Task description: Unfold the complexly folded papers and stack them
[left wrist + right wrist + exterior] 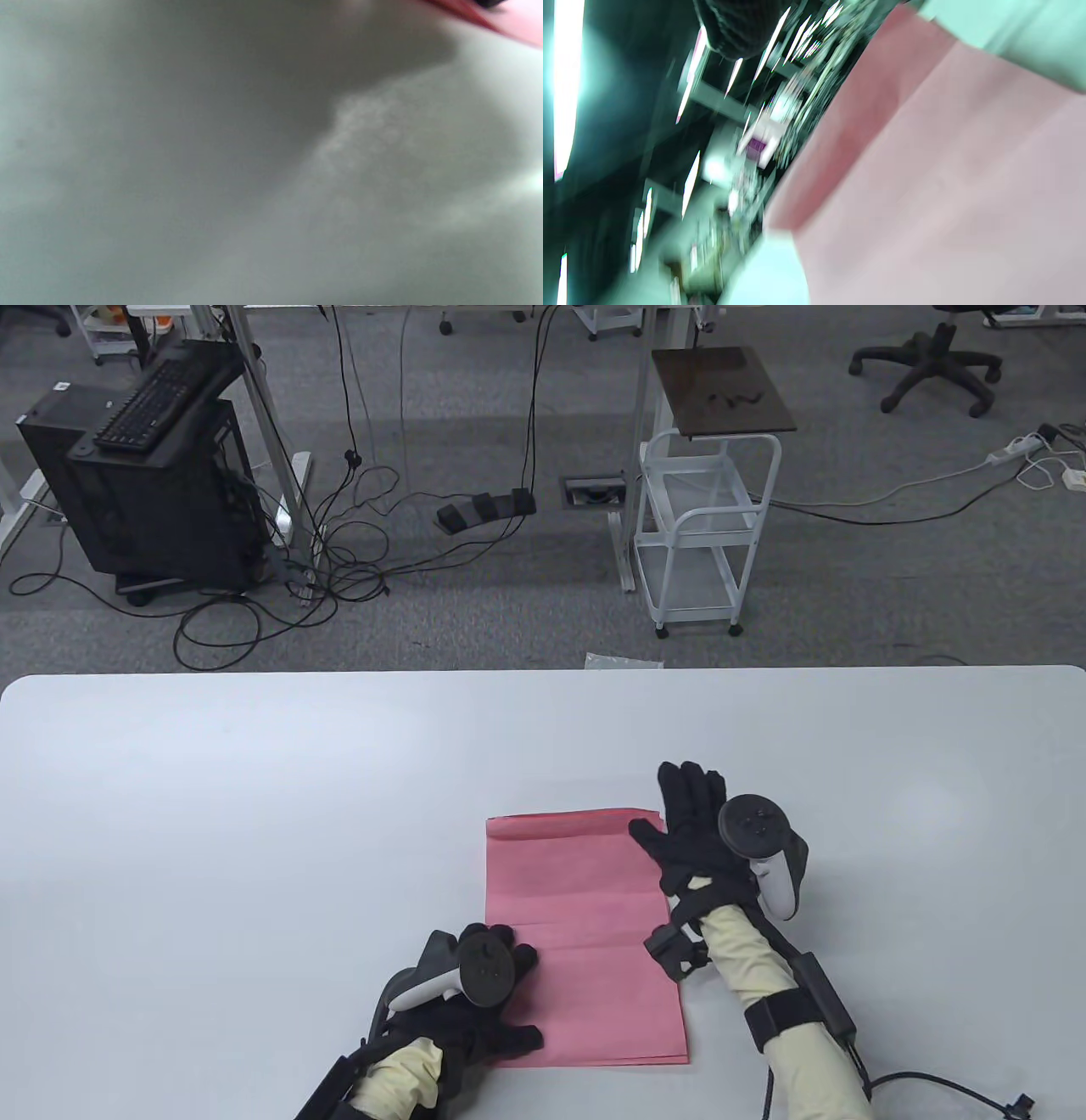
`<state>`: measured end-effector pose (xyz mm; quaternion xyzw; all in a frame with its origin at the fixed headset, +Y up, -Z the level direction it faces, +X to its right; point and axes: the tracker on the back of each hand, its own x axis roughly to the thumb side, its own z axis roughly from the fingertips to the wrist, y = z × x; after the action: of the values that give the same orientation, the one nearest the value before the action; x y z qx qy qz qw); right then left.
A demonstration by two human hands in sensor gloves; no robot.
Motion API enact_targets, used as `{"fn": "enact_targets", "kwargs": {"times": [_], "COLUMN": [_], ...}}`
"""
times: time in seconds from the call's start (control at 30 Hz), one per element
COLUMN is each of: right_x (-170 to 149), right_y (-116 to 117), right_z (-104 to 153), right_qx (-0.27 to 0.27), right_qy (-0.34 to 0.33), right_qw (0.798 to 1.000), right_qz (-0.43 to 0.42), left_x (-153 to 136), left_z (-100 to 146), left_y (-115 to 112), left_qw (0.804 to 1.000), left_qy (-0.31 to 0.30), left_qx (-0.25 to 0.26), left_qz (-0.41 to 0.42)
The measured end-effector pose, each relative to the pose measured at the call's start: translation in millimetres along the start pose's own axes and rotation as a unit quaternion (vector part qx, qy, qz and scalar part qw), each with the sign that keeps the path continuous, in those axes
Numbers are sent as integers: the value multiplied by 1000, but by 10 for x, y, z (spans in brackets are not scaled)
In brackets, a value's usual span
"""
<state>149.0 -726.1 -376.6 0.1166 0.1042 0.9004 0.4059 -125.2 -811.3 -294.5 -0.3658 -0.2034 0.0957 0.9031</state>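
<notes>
A pink paper lies flat on the white table, creased across its width, with a small fold left along its far edge. My left hand rests on its near left corner, fingers spread. My right hand lies flat with fingers stretched out at the far right corner of the paper. The left wrist view shows a blurred table and a strip of pink paper at the top right. The right wrist view shows blurred pink paper and one dark fingertip at the top.
The table's far edge runs across the table view. Beyond it on the floor stand a white trolley, a black computer case and loose cables. A cable trails from my right forearm.
</notes>
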Motion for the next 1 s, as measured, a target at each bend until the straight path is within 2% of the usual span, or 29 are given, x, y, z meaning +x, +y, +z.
{"fn": "enact_targets", "kwargs": {"times": [0.03, 0.07, 0.1, 0.13, 0.17, 0.23, 0.3, 0.37, 0.43, 0.53, 0.6, 0.7, 0.8, 0.83, 0.9, 1.0], "right_x": [76, 128, 160, 167, 161, 93, -54, -186, -351, -601, -669, -595, -352, -251, -165, -173], "right_y": [145, 344, 573, 686, 931, 1137, 1165, 1051, 879, 630, 566, 574, 612, 697, 853, 978], "right_z": [97, 208, 324, 379, 467, 495, 514, 566, 638, 778, 826, 819, 800, 746, 624, 401], "right_qx": [57, 128, 207, 239, 282, 301, 334, 300, 303, 283, 273, 269, 235, 239, 266, 284], "right_qy": [-21, -34, -39, -42, -55, -47, -8, 3, 26, 64, 71, 66, 11, -14, -20, -4], "right_qw": [995, 979, 953, 938, 912, 905, 898, 921, 919, 933, 937, 935, 936, 938, 936, 928], "right_qz": [76, 152, 220, 248, 293, 298, 287, 248, 251, 215, 205, 220, 263, 252, 231, 243], "left_x": [1, 0, -1, -3, -3, -9, -17, -15, -15, -16, -16, -15, -11, -11, -9, -7], "left_z": [-8, -11, -12, -13, -10, -12, -5, 0, 3, 1, -2, -1, -1, -1, -2, -2], "left_y": [-6, -7, -10, -12, -13, -20, -22, -19, -17, -17, -18, -17, -18, -18, -19, -23], "left_qw": [1000, 1000, 1000, 1000, 1000, 1000, 1000, 1000, 1000, 1000, 1000, 1000, 1000, 1000, 1000, 1000], "left_qy": [1, 3, 3, 4, 5, 8, 13, 14, 13, 12, 12, 12, 12, 12, 11, 10], "left_qx": [-4, -6, -7, -8, -11, -16, -17, -17, -17, -18, -18, -18, -20, -20, -21, -24], "left_qz": [-2, -4, -4, -4, -6, -9, -8, -8, -7, -6, -6, -8, -10, -9, -10, -13]}}
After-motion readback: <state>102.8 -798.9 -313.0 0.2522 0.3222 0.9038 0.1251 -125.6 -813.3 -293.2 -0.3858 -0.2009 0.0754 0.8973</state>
